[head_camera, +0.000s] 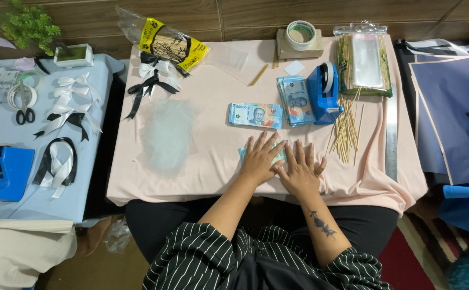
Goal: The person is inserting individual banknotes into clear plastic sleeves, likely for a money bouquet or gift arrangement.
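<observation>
My left hand (260,157) and my right hand (301,167) lie flat, fingers spread, side by side near the front edge of a small table with a pink cloth (207,166). Both press on a blue banknote (278,156), mostly hidden under them. Just beyond lie a flat stack of blue banknotes (255,115) and a second, fanned stack (295,100). A blue tape dispenser (324,92) stands right of them, with loose wooden skewers (346,130) beside it.
Clear plastic sleeves (167,134) lie left of my hands. A metal ruler (391,137), skewer bundle with sleeves (364,63), tape roll (301,34), and black and white ribbon bows (151,78) ring the table. A blue side table (92,177) holds ribbons, scissors (25,107), another dispenser (6,172).
</observation>
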